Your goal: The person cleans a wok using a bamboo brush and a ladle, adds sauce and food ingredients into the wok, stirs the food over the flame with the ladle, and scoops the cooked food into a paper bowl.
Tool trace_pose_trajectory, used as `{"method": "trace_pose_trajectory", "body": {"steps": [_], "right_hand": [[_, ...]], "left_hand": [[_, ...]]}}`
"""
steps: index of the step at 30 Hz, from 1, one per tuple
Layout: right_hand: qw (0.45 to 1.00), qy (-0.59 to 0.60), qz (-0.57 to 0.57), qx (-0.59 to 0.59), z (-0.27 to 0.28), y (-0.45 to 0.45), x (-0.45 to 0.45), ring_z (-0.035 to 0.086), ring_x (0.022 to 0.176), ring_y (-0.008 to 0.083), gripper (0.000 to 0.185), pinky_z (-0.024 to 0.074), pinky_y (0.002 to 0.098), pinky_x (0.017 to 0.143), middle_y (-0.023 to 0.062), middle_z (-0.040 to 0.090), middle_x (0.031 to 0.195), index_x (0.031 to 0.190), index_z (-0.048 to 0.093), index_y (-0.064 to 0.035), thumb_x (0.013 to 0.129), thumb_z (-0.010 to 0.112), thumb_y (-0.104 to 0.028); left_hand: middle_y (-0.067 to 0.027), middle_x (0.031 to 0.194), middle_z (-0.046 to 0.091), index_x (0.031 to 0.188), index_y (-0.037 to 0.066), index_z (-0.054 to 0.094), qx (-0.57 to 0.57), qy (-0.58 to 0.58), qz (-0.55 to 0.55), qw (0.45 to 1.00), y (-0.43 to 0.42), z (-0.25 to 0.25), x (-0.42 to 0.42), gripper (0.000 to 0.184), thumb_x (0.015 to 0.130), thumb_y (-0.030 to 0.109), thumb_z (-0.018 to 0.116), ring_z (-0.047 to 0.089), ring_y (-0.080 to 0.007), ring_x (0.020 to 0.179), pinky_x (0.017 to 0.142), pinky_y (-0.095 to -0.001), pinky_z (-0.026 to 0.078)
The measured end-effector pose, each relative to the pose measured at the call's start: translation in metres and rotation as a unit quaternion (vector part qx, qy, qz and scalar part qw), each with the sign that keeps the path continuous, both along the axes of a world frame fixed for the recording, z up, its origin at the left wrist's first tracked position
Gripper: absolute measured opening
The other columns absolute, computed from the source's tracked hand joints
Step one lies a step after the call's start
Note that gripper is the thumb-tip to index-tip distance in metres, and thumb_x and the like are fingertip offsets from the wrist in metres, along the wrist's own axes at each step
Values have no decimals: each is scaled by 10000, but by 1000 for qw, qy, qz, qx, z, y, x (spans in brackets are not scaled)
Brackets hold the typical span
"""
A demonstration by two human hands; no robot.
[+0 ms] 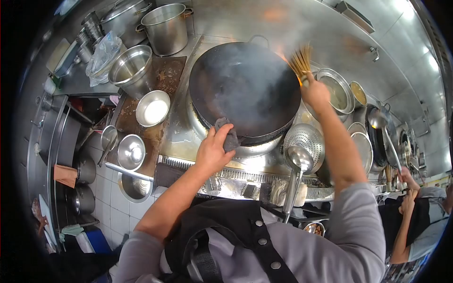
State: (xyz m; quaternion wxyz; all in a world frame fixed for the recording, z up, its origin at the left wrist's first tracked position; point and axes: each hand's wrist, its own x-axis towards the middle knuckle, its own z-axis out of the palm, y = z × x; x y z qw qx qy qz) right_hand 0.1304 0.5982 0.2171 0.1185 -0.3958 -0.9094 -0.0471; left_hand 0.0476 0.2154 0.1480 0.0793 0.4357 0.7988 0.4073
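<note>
A large dark wok (240,89) sits on the stove burner, with smoke or steam rising from it. At its near rim, my left hand (215,150) is closed on a folded grey cloth (228,137) that touches the rim. My right hand (315,92) grips a bamboo brush (300,60) beside the wok's right edge, bristles pointing up. An orange flame glow shows between the brush and the rim. Right of the wok's near side lie a perforated skimmer (304,137) and a ladle (300,159), its handle toward my body.
Metal pots (166,30) and bowls (153,108) stand on the left counter. Right of my right hand are a metal bowl (336,89) and several pans. A co-worker (406,212) at the far right holds a ladle. A steel wall rises behind the wok.
</note>
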Motion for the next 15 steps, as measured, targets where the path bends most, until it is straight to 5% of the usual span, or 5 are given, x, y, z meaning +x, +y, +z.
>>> {"method": "trace_pose_trajectory", "body": {"steps": [4, 8, 11, 12, 15], "right_hand": [[964, -46, 145, -216, -55, -72, -44, 687, 960, 372, 520, 550, 449, 874, 211, 702, 1055, 1272, 623, -175, 788, 716, -341], [846, -60, 327, -416, -17, -141, 0, 654, 1087, 286, 596, 473, 376, 990, 177, 686, 1190, 1348, 602, -180, 794, 740, -349], [907, -129, 216, -338, 8, -61, 20, 700, 957, 314, 526, 538, 402, 871, 188, 717, 1094, 1292, 635, -98, 813, 732, -293], [974, -194, 99, -59, 10, -44, 20, 691, 967, 365, 465, 535, 451, 864, 215, 709, 1077, 1275, 641, -101, 840, 680, -260], [1000, 8, 2, -29, 53, -72, 18, 680, 991, 386, 521, 517, 477, 869, 237, 694, 1088, 1350, 588, -110, 862, 655, -280]], "left_hand": [[-217, 1246, 548, 1345, 136, 486, 11, -15, 4, 1000, -1, -2, 0, 711, 697, 93, 774, 571, -439, 1124, 929, -471, 498], [-230, 1223, 542, 1357, 150, 468, 43, -2, -21, 999, -4, -10, -6, 719, 706, 99, 769, 580, -442, 1096, 924, -473, 499], [-236, 1137, 517, 1388, 207, 424, 24, -26, -32, 999, -15, -6, -7, 756, 716, 135, 765, 606, -452, 958, 835, -500, 519], [-234, 1166, 495, 1388, 215, 429, 52, -31, -49, 997, -20, -11, -10, 746, 726, 133, 764, 601, -455, 978, 832, -499, 521], [-209, 1192, 461, 1347, 219, 496, 119, 6, 4, 993, -57, -24, -17, 683, 733, 132, 784, 597, -417, 983, 858, -478, 519]]}}
